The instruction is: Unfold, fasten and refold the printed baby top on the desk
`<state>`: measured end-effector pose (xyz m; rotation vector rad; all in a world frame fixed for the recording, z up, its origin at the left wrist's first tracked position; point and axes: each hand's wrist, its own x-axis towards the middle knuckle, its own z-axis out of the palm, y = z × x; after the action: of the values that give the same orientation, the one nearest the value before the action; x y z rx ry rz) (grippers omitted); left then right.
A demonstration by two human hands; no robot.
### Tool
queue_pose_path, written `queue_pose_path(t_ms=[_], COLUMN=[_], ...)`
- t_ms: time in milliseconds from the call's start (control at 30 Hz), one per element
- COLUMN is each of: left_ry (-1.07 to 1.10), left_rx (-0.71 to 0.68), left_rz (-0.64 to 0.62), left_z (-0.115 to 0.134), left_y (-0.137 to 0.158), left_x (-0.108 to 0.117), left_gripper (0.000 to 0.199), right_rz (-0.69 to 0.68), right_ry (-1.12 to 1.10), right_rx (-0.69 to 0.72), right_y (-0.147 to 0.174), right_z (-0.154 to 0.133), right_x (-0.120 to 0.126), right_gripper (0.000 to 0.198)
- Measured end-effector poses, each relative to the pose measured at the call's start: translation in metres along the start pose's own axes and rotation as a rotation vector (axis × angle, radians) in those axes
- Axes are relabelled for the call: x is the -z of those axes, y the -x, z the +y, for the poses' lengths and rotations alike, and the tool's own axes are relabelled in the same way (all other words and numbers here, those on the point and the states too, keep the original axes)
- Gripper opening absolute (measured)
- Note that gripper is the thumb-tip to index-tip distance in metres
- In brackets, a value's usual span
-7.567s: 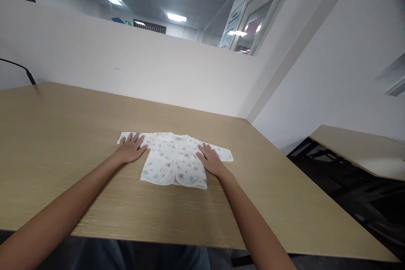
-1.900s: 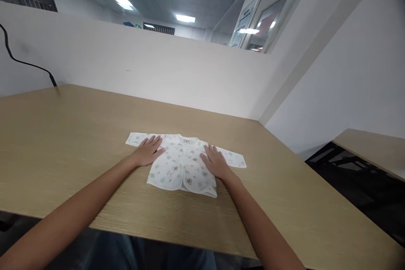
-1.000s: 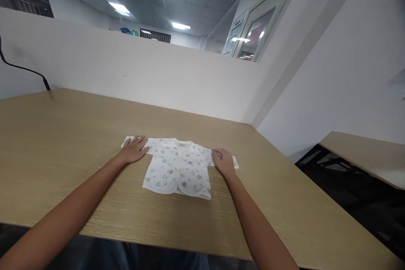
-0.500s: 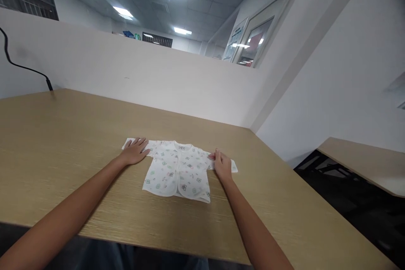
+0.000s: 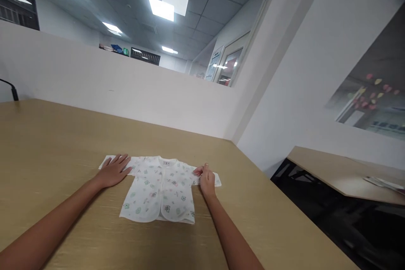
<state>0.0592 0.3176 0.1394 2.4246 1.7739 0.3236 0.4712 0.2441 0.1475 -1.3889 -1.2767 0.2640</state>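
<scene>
Wood-grain laminate covers the surface (image 5: 47, 143), smooth enough that, to my eye, thin fabric could slide on it if pulled from one side. Nearest the viewer, the hem of the baby shirt (image 5: 158, 192) curves in two rounded front panels with a slight gap between them; a sideways tug could spread that opening or skew the hem. The shirt lies front up near the middle of the surface, white with small green, pink and dark printed figures and a little label at the neck. The left hand (image 5: 113, 171) lies flat, fingers spread, released, pressing the left sleeve (image 5: 106, 161) down; should that palm lift, the whole garment might drag toward the other side. The right hand (image 5: 206, 179) has its grip pinched on the right sleeve (image 5: 217, 180) near the shoulder seam, fingers curled over the cloth. A pinch that catches only the top layer would, I judge, leave the under layer behind and put a crease in the sleeve, and an uneven pull could bunch the chest panel. Beyond the shirt stands a white partition wall (image 5: 126, 93), with a dark cable end (image 5: 11, 90) at the far left.
</scene>
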Motion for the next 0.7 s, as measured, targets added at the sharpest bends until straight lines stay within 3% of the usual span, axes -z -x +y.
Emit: queue_pose_path(t_ms=[700], left_ry=[-0.056], left_rx=[0.008], left_rz=[-0.053], left_z=[0.004], left_y=[0.002], left_x=[0.007], left_gripper=[0.075], right_rz=[-0.025], right_ry=[-0.017], right_rx=[0.006], right_y=[0.008], right_z=[-0.018], right_x=[-0.006], right_gripper=[0.081])
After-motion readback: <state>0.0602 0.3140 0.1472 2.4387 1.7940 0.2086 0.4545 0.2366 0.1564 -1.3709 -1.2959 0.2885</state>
